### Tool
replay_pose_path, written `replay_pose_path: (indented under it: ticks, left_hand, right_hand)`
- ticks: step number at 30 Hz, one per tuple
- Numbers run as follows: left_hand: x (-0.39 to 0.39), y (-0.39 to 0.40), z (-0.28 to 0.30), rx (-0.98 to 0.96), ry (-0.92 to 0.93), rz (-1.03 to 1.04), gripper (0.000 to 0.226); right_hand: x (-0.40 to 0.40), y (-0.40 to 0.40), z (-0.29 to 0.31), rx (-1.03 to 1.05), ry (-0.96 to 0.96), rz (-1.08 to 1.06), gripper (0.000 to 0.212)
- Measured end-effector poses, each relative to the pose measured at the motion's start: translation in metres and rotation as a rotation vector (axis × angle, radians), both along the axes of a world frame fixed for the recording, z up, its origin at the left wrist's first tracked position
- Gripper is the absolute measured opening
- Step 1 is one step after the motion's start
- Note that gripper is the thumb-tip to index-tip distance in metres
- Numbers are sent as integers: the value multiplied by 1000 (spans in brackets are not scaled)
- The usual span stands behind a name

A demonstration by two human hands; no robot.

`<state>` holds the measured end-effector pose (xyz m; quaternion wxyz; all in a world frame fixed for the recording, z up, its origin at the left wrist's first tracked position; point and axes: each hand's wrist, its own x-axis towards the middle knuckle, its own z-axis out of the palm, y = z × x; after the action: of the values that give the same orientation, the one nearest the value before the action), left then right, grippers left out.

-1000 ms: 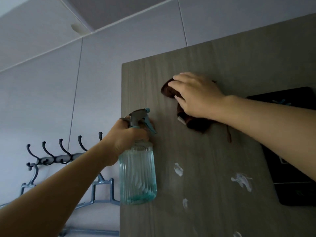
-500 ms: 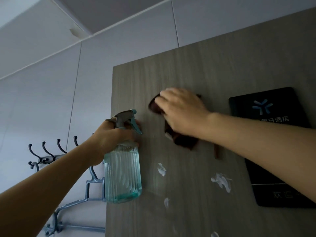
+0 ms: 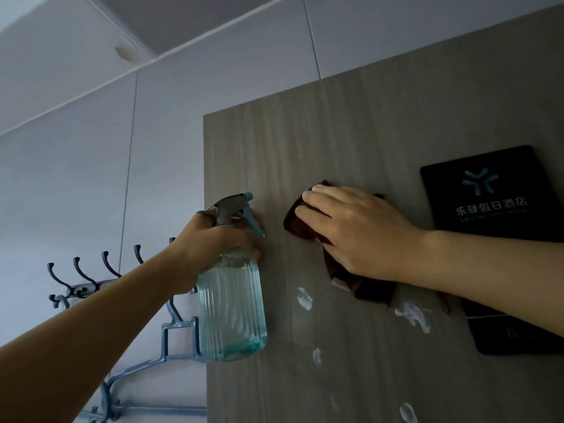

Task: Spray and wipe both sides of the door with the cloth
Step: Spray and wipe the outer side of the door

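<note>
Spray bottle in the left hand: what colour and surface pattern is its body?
The ribbed clear spray bottle is pale aqua with vertical ridges; it shows in the head view.

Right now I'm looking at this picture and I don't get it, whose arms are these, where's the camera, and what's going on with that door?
There is no machine here. The arms belong to a person, and the one picture comes from a camera worn on their head, tilted up at the top of a grey-brown door. The left hand grips a ribbed, clear blue spray bottle by its neck, beside the door's edge. The right hand lies flat on a dark brown cloth, pressing it against the door. Below the cloth sit white foam blobs not yet wiped. A black sign hangs on the door at the right, and a row of coat hooks is on the wall at the left.
</note>
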<state>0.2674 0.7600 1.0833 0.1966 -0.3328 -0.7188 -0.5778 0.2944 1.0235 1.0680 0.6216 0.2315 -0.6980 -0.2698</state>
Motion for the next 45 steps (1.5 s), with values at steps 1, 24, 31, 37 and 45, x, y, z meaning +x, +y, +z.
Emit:
replay_pose_path:
  ticks: [1, 24, 31, 37, 45]
  left_hand:
    - [-1, -1, 0, -4, 4, 3, 37]
    - [65, 102, -35, -132, 9, -5, 35]
    - [67, 127, -42, -147, -6, 79, 26]
    - [69, 135, -44, -122, -21, 89, 25]
    - [65, 107, -34, 8, 2, 92, 31]
  right_hand:
    - [0, 0, 4, 8, 11, -11, 51]
    - [77, 69, 92, -181, -146, 33, 33]
    - [64, 84, 89, -189, -134, 69, 32]
    - [57, 88, 92, -166, -123, 49, 23]
    - [50, 80, 63, -234, -69, -68, 64]
